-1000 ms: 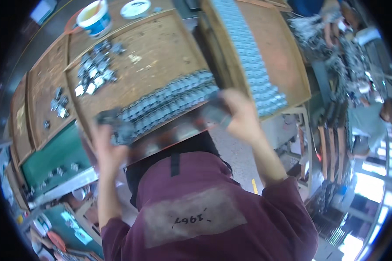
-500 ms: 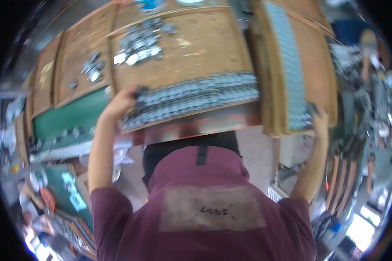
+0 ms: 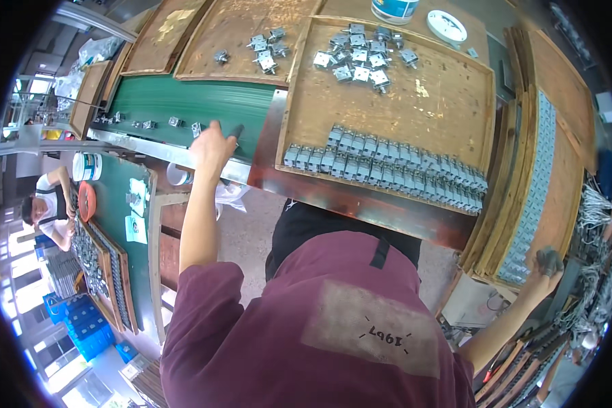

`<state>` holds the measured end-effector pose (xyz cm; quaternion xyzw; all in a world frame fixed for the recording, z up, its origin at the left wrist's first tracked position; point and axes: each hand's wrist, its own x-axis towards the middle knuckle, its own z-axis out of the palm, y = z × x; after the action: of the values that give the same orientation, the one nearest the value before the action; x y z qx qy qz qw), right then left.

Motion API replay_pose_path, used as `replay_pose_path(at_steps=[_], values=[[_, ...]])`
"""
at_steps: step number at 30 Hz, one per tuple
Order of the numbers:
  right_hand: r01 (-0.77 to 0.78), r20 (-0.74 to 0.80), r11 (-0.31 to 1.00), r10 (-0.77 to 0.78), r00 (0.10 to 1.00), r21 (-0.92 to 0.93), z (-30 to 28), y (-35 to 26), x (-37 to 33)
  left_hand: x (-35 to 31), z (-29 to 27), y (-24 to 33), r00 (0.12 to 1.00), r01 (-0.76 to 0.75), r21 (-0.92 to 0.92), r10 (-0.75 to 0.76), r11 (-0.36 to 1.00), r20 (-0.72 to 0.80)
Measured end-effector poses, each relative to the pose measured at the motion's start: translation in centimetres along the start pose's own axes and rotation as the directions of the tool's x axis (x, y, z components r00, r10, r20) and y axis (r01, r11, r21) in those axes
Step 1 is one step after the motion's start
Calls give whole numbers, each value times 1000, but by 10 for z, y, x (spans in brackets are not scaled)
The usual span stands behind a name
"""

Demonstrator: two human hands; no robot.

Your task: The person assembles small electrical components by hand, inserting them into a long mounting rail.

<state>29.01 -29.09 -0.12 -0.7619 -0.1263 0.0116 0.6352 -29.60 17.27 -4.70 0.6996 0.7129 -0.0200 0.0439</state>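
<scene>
My left hand [image 3: 213, 147] reaches over the green conveyor belt [image 3: 245, 105], thumb and forefinger apart with dark coverings on the fingers. Beside its fingertips lies a small metal part [image 3: 196, 129]; nothing shows in its grasp. My right hand [image 3: 545, 266] is at the near right corner of a wooden tray [image 3: 557, 204]. Its dark-covered fingers are bunched together, and what they hold, if anything, is hidden. A long strip of grey-blue parts [image 3: 534, 183] fills that tray's left side. In front of me, tight rows of similar metal parts [image 3: 387, 166] line the near edge of another wooden tray [image 3: 449, 102].
Loose metal parts [image 3: 357, 54] lie heaped at that tray's far side. Beyond stand a white-and-blue bucket [image 3: 394, 9] and a round white lid [image 3: 447, 27]. More parts [image 3: 268, 51] sit in a tray behind the belt. A co-worker [image 3: 51, 204] is at a bench far left.
The view has swung left, so the trays appear farther right. My left hand has left the end of the part rows and moved over the belt. My right hand stays near the right tray's near end.
</scene>
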Motion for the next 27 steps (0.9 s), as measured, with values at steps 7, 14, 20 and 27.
replay_pose_path(at_steps=[7,14,20,27], values=[[-142,454,964,25,890,225,135,-41,-78,-4,43,-28,983,96,-640,29,762,182],[-170,633,970,24,774,171,213,-80,-152,-101,-25,101,888,170,-984,441,-46,132],[284,851,954,-230,472,100,228,-121,-181,-144,-38,150,681,185,-956,731,-227,-42],[664,778,746,-443,445,45,213,-122,-177,-160,-62,180,561,285,-950,826,-131,54]])
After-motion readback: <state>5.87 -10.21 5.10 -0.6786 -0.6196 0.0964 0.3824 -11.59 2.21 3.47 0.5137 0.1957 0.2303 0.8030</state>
